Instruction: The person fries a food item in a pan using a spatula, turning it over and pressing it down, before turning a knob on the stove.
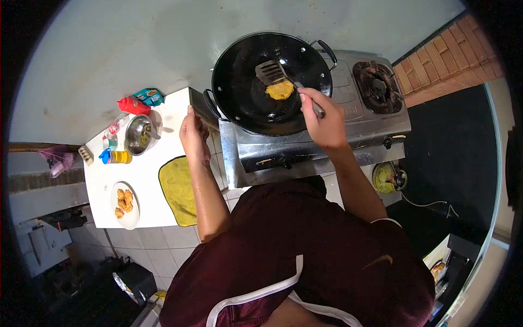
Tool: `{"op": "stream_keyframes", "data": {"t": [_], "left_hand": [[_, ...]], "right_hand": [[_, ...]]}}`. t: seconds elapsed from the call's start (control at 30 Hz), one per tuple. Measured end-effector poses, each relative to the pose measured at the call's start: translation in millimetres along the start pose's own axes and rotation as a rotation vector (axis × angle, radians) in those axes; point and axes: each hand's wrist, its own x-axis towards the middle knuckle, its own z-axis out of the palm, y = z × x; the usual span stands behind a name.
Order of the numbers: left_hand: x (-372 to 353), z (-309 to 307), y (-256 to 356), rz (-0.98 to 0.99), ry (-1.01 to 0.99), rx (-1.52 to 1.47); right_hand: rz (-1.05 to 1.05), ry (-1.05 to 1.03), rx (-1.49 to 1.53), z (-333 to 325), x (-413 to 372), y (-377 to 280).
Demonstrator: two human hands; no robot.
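In my right hand (324, 120) is the grey handle of a slotted spatula (271, 72). Its blade lies inside a large black wok (239, 98), against the upper left of a round yellow-brown fritter (280, 90). The wok sits on the left side of a steel gas stove (348, 111). My left hand (194, 136) is raised beside the wok's left handle (211, 103), over the table's right edge. Its thumb points up and I see nothing held; the other fingers are partly hidden.
A white table (147, 180) at left bears a plate (129, 219) of fried pieces, a steel bowl (131, 136) with a utensil, a red bottle (131, 106), a yellow jar (120, 157) and a yellow-green cloth (178, 191). A second burner (377, 87) is at right; a green gas cylinder (383, 179) stands below.
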Motion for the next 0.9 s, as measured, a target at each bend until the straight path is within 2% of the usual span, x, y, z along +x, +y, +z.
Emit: {"op": "stream_keyframes", "data": {"t": [0.2, 0.4, 0.53, 0.7, 0.73, 0.9], "left_hand": [[6.3, -2.1, -2.8, -0.005, -0.029, -0.035], [5.6, 4.0, 0.1, -0.021, -0.002, -0.014], [9.2, 9.4, -2.1, -0.016, -0.017, -0.001], [12.0, 9.3, -6.0, 0.001, -0.032, -0.015], [12.8, 10.6, -4.9, 0.003, -0.036, -0.015], [13.3, 10.8, -5.1, 0.016, 0.007, -0.020]], "right_hand": [[0.099, -0.111, -0.017, -13.5, -1.0, -6.3], [0.195, 0.014, -0.060, -30.8, 8.2, -3.7], [0.126, 0.070, -0.086, -20.7, 12.9, 6.3], [0.050, -0.050, 0.005, -4.3, 11.2, 12.0], [0.126, -0.096, 0.044, -4.5, 10.6, 6.9], [0.132, -0.129, 0.053, -19.9, 6.8, -4.3]]}}
